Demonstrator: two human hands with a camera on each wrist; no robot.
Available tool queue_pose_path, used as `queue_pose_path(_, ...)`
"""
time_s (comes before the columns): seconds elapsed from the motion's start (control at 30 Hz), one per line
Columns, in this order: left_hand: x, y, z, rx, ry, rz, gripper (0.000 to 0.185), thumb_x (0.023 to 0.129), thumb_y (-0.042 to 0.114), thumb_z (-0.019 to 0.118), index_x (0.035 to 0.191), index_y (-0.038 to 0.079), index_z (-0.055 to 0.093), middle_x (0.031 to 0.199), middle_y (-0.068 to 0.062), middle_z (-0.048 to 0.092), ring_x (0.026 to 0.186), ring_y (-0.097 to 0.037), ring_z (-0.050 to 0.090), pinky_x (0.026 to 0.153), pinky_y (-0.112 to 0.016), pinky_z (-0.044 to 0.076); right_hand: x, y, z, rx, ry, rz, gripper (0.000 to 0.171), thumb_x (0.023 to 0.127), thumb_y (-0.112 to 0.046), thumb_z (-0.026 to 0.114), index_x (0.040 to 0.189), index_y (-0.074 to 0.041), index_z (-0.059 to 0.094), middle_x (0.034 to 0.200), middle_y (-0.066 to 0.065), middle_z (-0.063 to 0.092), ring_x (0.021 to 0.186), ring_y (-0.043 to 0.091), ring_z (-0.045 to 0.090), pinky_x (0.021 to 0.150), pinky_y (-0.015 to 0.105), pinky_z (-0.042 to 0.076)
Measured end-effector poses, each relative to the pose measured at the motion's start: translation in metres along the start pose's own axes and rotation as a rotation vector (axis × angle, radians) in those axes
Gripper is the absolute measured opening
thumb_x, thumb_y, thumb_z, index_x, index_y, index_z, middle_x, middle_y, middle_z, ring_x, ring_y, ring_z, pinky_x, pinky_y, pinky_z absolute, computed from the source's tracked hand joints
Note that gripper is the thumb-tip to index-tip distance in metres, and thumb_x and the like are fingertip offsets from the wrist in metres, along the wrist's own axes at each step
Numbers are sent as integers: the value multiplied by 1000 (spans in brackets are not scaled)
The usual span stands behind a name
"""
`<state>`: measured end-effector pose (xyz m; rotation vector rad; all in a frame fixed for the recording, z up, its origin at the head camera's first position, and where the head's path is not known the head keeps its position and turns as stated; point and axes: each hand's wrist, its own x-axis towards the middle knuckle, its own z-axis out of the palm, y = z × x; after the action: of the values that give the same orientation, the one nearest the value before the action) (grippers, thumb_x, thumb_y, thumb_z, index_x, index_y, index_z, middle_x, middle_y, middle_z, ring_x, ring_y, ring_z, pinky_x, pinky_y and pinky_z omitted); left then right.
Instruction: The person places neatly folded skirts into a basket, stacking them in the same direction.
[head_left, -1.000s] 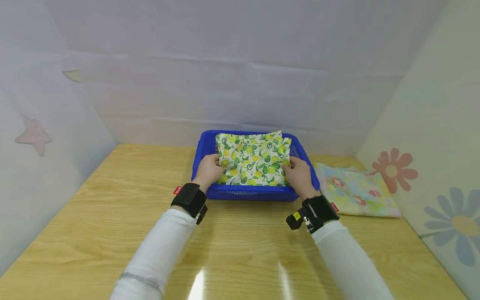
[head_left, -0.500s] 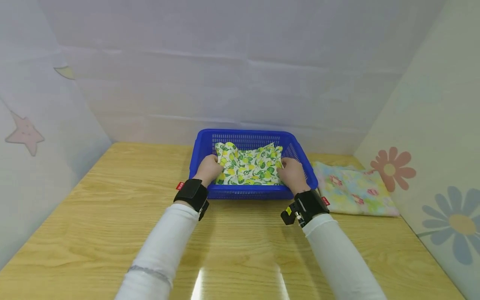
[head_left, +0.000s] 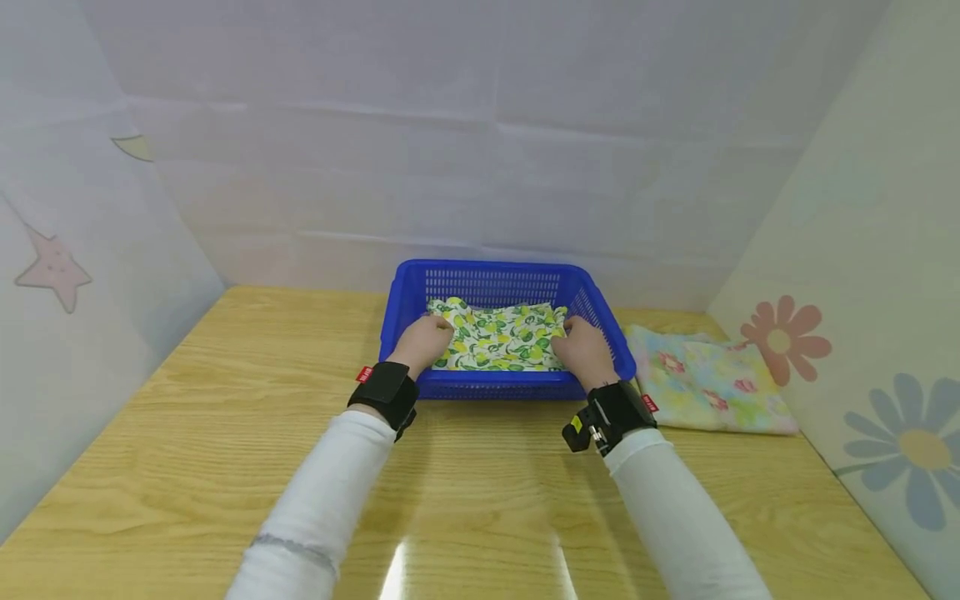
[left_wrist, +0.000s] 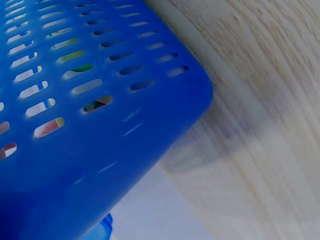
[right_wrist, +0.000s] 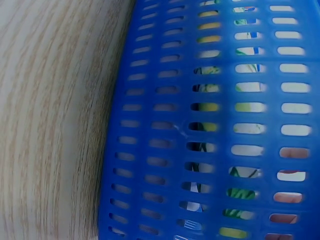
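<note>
Both your hands, left hand at 9 o'clock and right hand at 3 o'clock, pinch the lemon cloth lying flat, long side left-to-right, inside the blue basket.

No text can be read. The small red tags on the black wrist straps carry marks too small to make out.

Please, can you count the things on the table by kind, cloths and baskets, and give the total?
Folded cloths: 2, the lemon-print cloth inside the basket, held by the left hand and the right hand, and the pink floral cloth on the table.
Baskets: 1, the blue plastic basket.
Total: 3
</note>
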<state>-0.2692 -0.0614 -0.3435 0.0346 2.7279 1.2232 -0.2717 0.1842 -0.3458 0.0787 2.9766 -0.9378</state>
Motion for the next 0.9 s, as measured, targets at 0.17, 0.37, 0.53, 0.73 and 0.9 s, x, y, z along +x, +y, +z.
queue_pose_path(0.17, -6, 3, 5, 201, 142, 121, 43, 101, 20, 38, 59, 10, 45, 63, -5, 48, 64, -22, 50, 62, -32, 42, -2, -3, 2, -52, -14, 1, 40, 97, -19, 42, 134, -5, 48, 92, 14, 60, 65, 21, 42, 63, 37, 33)
queue_pose_path(0.37, -9, 5, 8, 374, 306, 247, 51, 99, 22, 44, 49, 13, 40, 57, -3, 45, 54, -20, 46, 52, -31, 36, -4, -4, 2, -137, 5, -90, 25, 93, -12, 44, 95, -4, 68, 89, 16, 63, 75, 28, 49, 71, 42, 38)
queue_pose_path(0.53, -10, 6, 8, 405, 316, 277, 52, 98, 22, 44, 48, 15, 34, 44, 4, 27, 40, -11, 26, 41, -24, 18, -3, -5, 2, -138, 31, -134, 29, 90, -10, 45, 62, -12, 49, 60, 3, 42, 62, 23, 38, 64, 37, 34)
queue_pose_path(0.73, -7, 4, 8, 382, 227, 151, 48, 98, 25, 43, 51, 15, 35, 48, 4, 29, 43, -12, 30, 39, -23, 22, -1, -7, 1, -139, -66, -80, 39, 88, -13, 48, 54, -17, 29, 52, -4, 21, 48, 13, 20, 51, 28, 20)
queue_pose_path(0.9, -6, 3, 8, 373, 191, 93, 46, 96, 25, 43, 52, 15, 36, 50, 4, 31, 45, -13, 32, 40, -25, 25, 1, -7, 1, -150, -102, -50, 40, 90, -18, 48, 53, -16, 34, 50, -4, 26, 46, 13, 23, 50, 27, 23)
